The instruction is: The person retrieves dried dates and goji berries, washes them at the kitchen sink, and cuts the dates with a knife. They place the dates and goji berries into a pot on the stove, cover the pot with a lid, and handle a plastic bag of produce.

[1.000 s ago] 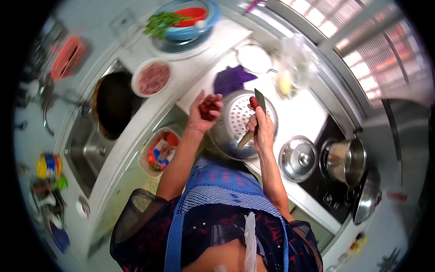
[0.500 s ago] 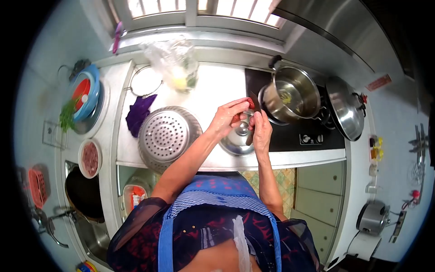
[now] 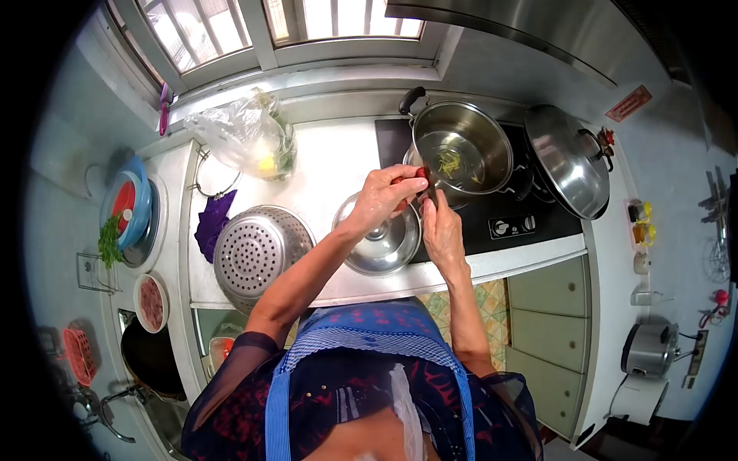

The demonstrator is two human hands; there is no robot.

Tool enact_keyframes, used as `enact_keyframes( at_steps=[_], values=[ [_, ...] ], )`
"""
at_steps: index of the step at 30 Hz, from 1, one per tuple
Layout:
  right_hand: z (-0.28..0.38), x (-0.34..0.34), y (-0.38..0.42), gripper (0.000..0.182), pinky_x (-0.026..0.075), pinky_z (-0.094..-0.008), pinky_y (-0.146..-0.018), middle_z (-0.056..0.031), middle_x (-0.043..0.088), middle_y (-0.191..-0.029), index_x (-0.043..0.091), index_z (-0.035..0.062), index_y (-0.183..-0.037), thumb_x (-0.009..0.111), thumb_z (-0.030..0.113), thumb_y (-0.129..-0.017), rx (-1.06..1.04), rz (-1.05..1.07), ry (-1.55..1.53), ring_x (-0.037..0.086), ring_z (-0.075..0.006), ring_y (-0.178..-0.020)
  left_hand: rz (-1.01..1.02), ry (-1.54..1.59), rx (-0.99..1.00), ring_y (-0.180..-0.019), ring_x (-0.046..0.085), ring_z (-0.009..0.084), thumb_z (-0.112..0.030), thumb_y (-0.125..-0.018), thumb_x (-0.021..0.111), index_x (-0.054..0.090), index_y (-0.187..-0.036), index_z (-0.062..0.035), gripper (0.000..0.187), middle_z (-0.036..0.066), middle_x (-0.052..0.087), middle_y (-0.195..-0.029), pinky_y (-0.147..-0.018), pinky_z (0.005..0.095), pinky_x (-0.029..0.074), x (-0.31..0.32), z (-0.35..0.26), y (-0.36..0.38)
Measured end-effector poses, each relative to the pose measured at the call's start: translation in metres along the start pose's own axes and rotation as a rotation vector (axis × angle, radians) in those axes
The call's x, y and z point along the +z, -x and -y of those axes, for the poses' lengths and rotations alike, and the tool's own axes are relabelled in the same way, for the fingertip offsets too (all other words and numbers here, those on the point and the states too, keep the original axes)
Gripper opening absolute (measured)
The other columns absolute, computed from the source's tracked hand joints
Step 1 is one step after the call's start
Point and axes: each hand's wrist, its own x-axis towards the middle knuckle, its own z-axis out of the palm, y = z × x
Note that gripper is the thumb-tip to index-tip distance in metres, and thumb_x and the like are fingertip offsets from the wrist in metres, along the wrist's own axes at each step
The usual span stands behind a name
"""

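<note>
My left hand [image 3: 382,198] is closed around small dark-red pieces that look like red dates [image 3: 422,173]. One shows at the fingertips and another lower, under the fingers. Gripped in my right hand [image 3: 443,233] is a knife [image 3: 433,185], its dark blade up against the red piece. Both hands meet at the near left rim of a steel pot [image 3: 492,137]. Thin yellowish shreds [image 3: 450,162] lie on the pot's bottom. Below my hands, a steel lid [image 3: 382,253] rests on the counter.
A perforated steel steamer [image 3: 296,230], purple cloth [image 3: 211,224] and plastic bag [image 3: 231,134] sit to the left. Another lidded pan [image 3: 565,173] stands right on the black stove [image 3: 492,246]. Far left are a bowl of meat [image 3: 151,302] and blue basins [image 3: 138,215].
My view has shifted, moving the counter things leftward. Both hands are now closer to the pot's rim, and the lid below shows more fully. The knife and red pieces stay held.
</note>
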Motion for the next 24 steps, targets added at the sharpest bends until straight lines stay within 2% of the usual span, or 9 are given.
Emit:
enact_keyframes(
  at_steps=[1,2,7,9,13,15,16,19,24],
  values=[
    [0.0,-0.004,-0.002,0.018,0.041,-0.0465,-0.06,-0.025,0.056,-0.078,0.044,-0.0016,-0.097,0.039,0.014,-0.092,0.017,0.021,0.003,0.055,-0.0445,-0.073,0.0,-0.003,0.0,-0.047,0.04,0.0028,-0.017,-0.084,0.061,0.062,-0.1,0.0001,0.024,0.0,0.05,-0.062,-0.039,0.0169,0.028,0.003,0.001,-0.003],
    [-0.005,-0.006,-0.005,0.021,0.042,-0.0354,-0.054,-0.014,0.052,-0.065,0.049,-0.0008,-0.098,0.038,0.017,-0.093,-0.056,-0.027,0.0,0.052,-0.0266,-0.055,-0.03,-0.055,0.062,-0.047,0.041,0.0031,-0.017,-0.083,0.061,0.062,-0.1,-0.0001,0.024,0.0,0.049,-0.061,-0.04,0.0173,0.029,0.007,0.001,-0.006],
    [-0.011,-0.025,-0.02,0.023,0.042,-0.0352,-0.055,-0.0143,0.052,-0.065,0.048,-0.0003,-0.1,0.037,0.019,-0.093,-0.01,0.023,-0.076,0.053,-0.0257,-0.056,-0.134,-0.255,0.276,-0.048,0.042,0.0038,-0.015,-0.082,0.062,0.063,-0.098,-0.0003,0.021,-0.001,0.05,-0.06,-0.041,0.0183,0.031,0.027,0.008,-0.03],
    [-0.022,-0.024,-0.026,0.025,0.042,-0.0338,-0.054,-0.0127,0.053,-0.065,0.048,-0.0007,-0.1,0.036,0.02,-0.093,-0.033,-0.107,0.143,0.052,-0.0217,-0.056,-0.168,-0.29,0.313,-0.055,0.05,0.008,-0.013,-0.079,0.062,0.064,-0.094,0.0012,0.021,0.004,0.056,-0.075,-0.048,0.0208,0.039,0.034,0.01,-0.041],
    [-0.033,-0.036,-0.035,0.025,0.039,-0.0288,-0.049,-0.0072,0.05,-0.063,0.049,-0.0011,-0.101,0.037,0.018,-0.092,-0.038,-0.206,0.119,0.048,-0.0142,-0.052,-0.045,0.017,0.078,-0.048,0.042,0.0044,-0.012,-0.081,0.061,0.063,-0.098,0.0009,0.021,0.0,0.052,-0.061,-0.041,0.0192,0.03,0.045,0.012,-0.069],
    [-0.033,-0.049,-0.034,0.027,0.042,-0.0299,-0.05,-0.01,0.053,-0.064,0.052,-0.0006,-0.103,0.039,0.018,-0.089,0.286,-0.086,-0.312,0.053,-0.0176,-0.053,-0.039,-0.01,0.084,-0.048,0.041,0.0044,-0.013,-0.08,0.061,0.063,-0.098,0.0021,0.023,0.001,0.052,-0.061,-0.041,0.0204,0.03,0.052,0.018,-0.08],
    [-0.029,-0.054,-0.032,0.027,0.037,-0.0228,-0.045,-0.0021,0.048,-0.063,0.055,-0.0003,-0.097,0.038,0.019,-0.087,0.313,-0.12,-0.391,0.044,-0.0062,-0.052,-0.042,-0.113,0.081,-0.048,0.041,0.0047,-0.014,-0.08,0.062,0.063,-0.097,0.0018,0.023,0.001,0.053,-0.061,-0.041,0.0206,0.03,0.056,0.02,-0.085],
    [-0.031,-0.07,-0.022,0.025,0.037,-0.0236,-0.045,-0.002,0.048,-0.064,0.054,0.0006,-0.095,0.038,0.019,-0.088,0.401,-0.092,-0.42,0.043,-0.008,-0.049,-0.097,-0.39,0.229,-0.048,0.042,0.0053,-0.016,-0.079,0.063,0.065,-0.094,0.0004,0.023,0.001,0.052,-0.058,-0.041,0.0208,0.029,0.057,0.033,-0.109],
    [-0.047,-0.083,-0.015,0.024,0.036,-0.0229,-0.045,-0.0007,0.045,-0.064,0.052,0.0019,-0.096,0.037,0.02,-0.092,0.361,-0.17,-0.51,0.042,-0.0076,-0.051,0.009,-0.153,-0.109,-0.052,0.045,0.0062,-0.02,-0.081,0.062,0.064,-0.093,0.0003,0.024,0.002,0.054,-0.066,-0.04,0.0197,0.028,0.057,0.021,-0.131]
  ],
)
